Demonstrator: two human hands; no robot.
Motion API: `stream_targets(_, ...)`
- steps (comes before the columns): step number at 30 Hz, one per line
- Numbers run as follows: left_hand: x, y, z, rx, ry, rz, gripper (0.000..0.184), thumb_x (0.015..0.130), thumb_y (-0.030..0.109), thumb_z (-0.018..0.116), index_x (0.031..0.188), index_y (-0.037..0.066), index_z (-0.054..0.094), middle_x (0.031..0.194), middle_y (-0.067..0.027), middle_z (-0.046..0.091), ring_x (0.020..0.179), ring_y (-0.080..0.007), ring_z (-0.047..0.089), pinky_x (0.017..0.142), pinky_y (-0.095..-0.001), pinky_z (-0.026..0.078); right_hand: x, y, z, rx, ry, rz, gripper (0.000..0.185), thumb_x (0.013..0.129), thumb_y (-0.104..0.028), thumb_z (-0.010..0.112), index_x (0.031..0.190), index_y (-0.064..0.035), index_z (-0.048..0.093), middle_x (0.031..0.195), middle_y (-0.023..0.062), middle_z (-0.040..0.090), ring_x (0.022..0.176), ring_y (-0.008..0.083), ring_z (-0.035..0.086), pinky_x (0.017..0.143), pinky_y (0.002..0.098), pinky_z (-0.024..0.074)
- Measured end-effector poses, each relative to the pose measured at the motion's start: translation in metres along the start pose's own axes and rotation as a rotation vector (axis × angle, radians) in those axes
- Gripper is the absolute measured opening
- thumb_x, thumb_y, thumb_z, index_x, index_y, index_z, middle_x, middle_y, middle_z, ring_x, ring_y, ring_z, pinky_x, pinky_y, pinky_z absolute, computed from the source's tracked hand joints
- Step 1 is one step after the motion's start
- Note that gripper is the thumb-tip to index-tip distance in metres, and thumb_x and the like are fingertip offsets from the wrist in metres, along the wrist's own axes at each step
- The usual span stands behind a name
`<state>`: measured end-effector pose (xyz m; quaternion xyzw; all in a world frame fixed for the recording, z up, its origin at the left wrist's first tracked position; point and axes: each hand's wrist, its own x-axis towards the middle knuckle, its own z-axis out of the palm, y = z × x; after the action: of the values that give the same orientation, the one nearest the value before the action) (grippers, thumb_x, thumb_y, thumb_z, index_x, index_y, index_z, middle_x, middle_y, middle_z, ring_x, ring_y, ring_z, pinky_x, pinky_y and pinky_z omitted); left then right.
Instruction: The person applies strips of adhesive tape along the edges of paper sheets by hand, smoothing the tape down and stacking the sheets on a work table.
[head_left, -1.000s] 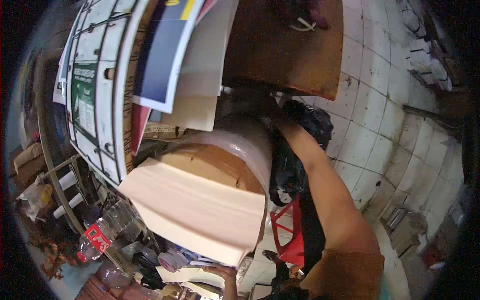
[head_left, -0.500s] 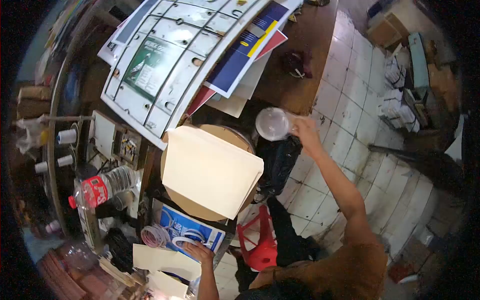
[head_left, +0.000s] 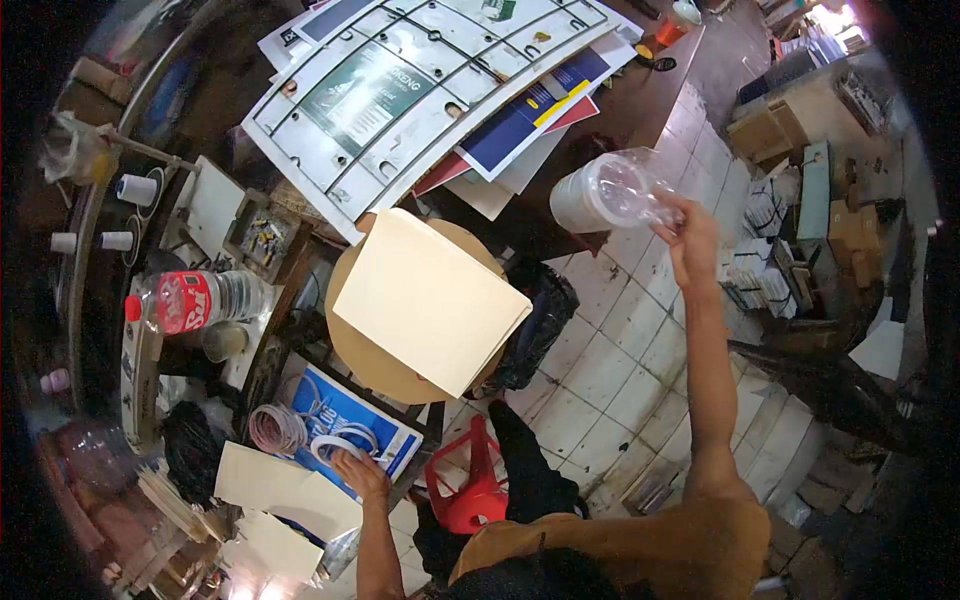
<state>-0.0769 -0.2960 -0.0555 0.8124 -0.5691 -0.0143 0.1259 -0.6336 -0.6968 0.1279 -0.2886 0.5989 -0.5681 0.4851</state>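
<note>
My right hand (head_left: 685, 238) is closed on the end of a translucent plastic cup (head_left: 590, 198) with clear plastic about it, held out tilted on its side over the tiled floor and the brown table edge. At lower left, my left hand (head_left: 358, 474) has its fingers curled at a white tape roll (head_left: 330, 452) on a blue printed booklet (head_left: 405, 440). A coil of pale strap (head_left: 277, 430) lies beside that roll. Between my hands, a stack of cream paper sheets (head_left: 430, 300) rests on a round brown board (head_left: 350, 340).
A white gridded panel (head_left: 400, 100) lies over printed sheets (head_left: 500, 130) at the top. A red-labelled bottle (head_left: 190, 302), thread spools (head_left: 135, 190) and a tray of small items (head_left: 262, 240) are on the left. A red plastic stool (head_left: 470, 500) stands below; bundled papers (head_left: 765, 265) are at right.
My right hand has moved up and to the right with the cup, which has turned from mouth-up to its side. My left hand stays by the tape roll. The whole view has shifted.
</note>
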Motion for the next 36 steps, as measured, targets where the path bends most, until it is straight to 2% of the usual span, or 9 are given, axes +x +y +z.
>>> stream_targets(4, 0.005, 0.004, -0.003, -0.038, 0.001, 0.000, 0.033, 0.091, 0.009, 0.060, 0.118, -0.007, 0.048, 0.123, -0.0271, 0.050, 0.122, -0.0452, 0.044, 0.108, -0.0562, 0.031, 0.037, 0.044, -0.005, -0.082, 0.105, 0.076, 0.031, 0.095, -0.022, 0.060, 0.115, -0.0012, 0.069, 0.088, 0.0028, 0.060, 0.084, 0.0147, 0.062, 0.085, 0.0398, 0.0569)
stream_targets(11, 0.001, -0.001, 0.007, -0.056, 0.029, -0.042, 0.033, 0.091, 0.014, 0.061, 0.117, -0.004, 0.051, 0.119, -0.0257, 0.054, 0.120, -0.0452, 0.046, 0.107, -0.0556, 0.032, 0.011, 0.055, -0.004, -0.002, 0.082, -0.084, 0.045, 0.098, -0.038, 0.062, 0.128, -0.0050, 0.057, 0.116, 0.0102, 0.060, 0.110, 0.0237, 0.057, 0.100, 0.0489, 0.0476)
stream_targets(16, 0.011, 0.011, -0.012, -0.113, 0.015, -0.012, 0.037, 0.086, 0.010, 0.068, 0.118, -0.002, 0.056, 0.127, -0.0220, 0.054, 0.122, -0.0424, 0.048, 0.106, -0.0521, 0.035, -0.113, 0.109, 0.031, 0.011, 0.301, -0.117, 0.041, 0.101, -0.043, 0.058, 0.127, -0.0104, 0.053, 0.128, 0.0109, 0.060, 0.120, 0.0225, 0.053, 0.107, 0.0488, 0.0392)
stream_targets(24, 0.013, 0.008, -0.010, -0.277, 0.166, 0.149, 0.033, 0.087, 0.015, 0.070, 0.114, 0.000, 0.059, 0.136, -0.0191, 0.052, 0.130, -0.0407, 0.047, 0.106, -0.0523, 0.037, -0.318, 0.205, 0.108, 0.019, 0.292, -0.199, 0.039, 0.104, -0.040, 0.052, 0.122, -0.0058, 0.055, 0.116, 0.0086, 0.063, 0.106, 0.0198, 0.057, 0.088, 0.0379, 0.0455)
stream_targets(28, 0.017, 0.006, -0.023, -0.446, 0.430, 0.226, 0.022, 0.093, 0.008, 0.065, 0.111, -0.003, 0.057, 0.141, -0.0228, 0.049, 0.125, -0.0401, 0.052, 0.104, -0.0512, 0.042, -0.375, 0.217, 0.148, -0.072, -0.003, -0.528, 0.030, 0.107, -0.029, 0.048, 0.109, -0.0026, 0.061, 0.106, 0.0077, 0.064, 0.097, 0.0197, 0.062, 0.082, 0.0316, 0.0510)
stream_targets(29, 0.011, 0.005, -0.031, -0.616, 0.399, 0.145, 0.020, 0.096, 0.010, 0.062, 0.111, -0.003, 0.057, 0.136, -0.0212, 0.052, 0.120, -0.0375, 0.054, 0.101, -0.0489, 0.044, -0.389, 0.226, 0.153, -0.098, -0.028, -0.550, 0.028, 0.105, -0.022, 0.049, 0.093, -0.0010, 0.064, 0.097, 0.0088, 0.065, 0.091, 0.0197, 0.063, 0.080, 0.0322, 0.0513)
stream_targets(33, -0.042, -0.018, -0.095, -1.048, 0.293, -0.024, 0.023, 0.105, 0.018, 0.050, 0.113, -0.003, 0.056, 0.111, -0.0143, 0.063, 0.098, -0.0243, 0.059, 0.085, -0.0374, 0.049, -0.475, 0.318, 0.113, -0.548, -0.749, -0.820, 0.024, 0.094, -0.017, 0.056, 0.075, -0.0042, 0.065, 0.072, 0.0128, 0.062, 0.068, 0.0271, 0.062, 0.069, 0.0375, 0.0520)
stream_targets(34, -0.060, -0.026, -0.113, -1.091, 0.290, -0.032, 0.027, 0.107, 0.020, 0.046, 0.114, -0.003, 0.056, 0.103, -0.0124, 0.065, 0.091, -0.0203, 0.060, 0.081, -0.0340, 0.050, -0.511, 0.347, 0.112, -0.670, -0.967, -0.498, 0.027, 0.092, -0.026, 0.061, 0.076, -0.0054, 0.067, 0.073, 0.0154, 0.064, 0.067, 0.0317, 0.066, 0.066, 0.0417, 0.0538)
stream_targets(36, -0.105, -0.046, -0.135, -1.404, 0.322, 0.010, 0.036, 0.108, 0.029, 0.042, 0.117, -0.003, 0.056, 0.082, -0.0055, 0.061, 0.076, -0.0135, 0.055, 0.070, -0.0273, 0.046, -0.551, 0.429, 0.113, -1.260, -1.550, -0.353, 0.033, 0.091, -0.036, 0.062, 0.085, -0.0057, 0.072, 0.083, 0.0171, 0.070, 0.075, 0.0315, 0.070, 0.069, 0.0448, 0.0561)
